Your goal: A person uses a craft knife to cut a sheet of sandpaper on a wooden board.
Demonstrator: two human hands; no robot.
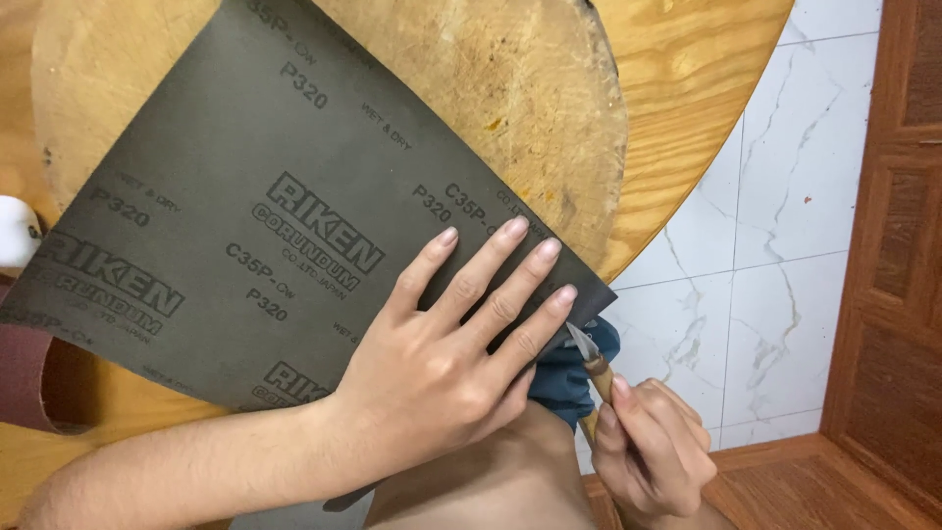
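Head view. A dark grey sheet of abrasive paper (265,206) lay printed side up across a round wooden board (530,88), which rested on the yellow wooden bench (706,59). The sheet's lower right corner overhung the near edge of the board, reaching out past the bench rim, probably so that a blade could meet the paper there.

The left hand (442,363) lay flat on the sheet close to that corner, its fingers (491,270) spread and extended, pressing the paper down; this hold appeared to keep the sheet from sliding. The right hand (653,447), below and just right of the corner, had its fingers closed around the brownish handle of a small knife (594,363), whose short metal blade touched or nearly touched the sheet's corner edge; which one could not be told.

Directly under the corner showed a dark blue cloth (569,378), seemingly clothing over the person's bare knee (491,481). At the sheet's far left edge sat a white rounded object (18,231) and a reddish-brown curved piece (29,378), both partly cut off. White marbled floor tiles (775,255) and a brown wooden panel (898,245) lay to the right of the sheet.
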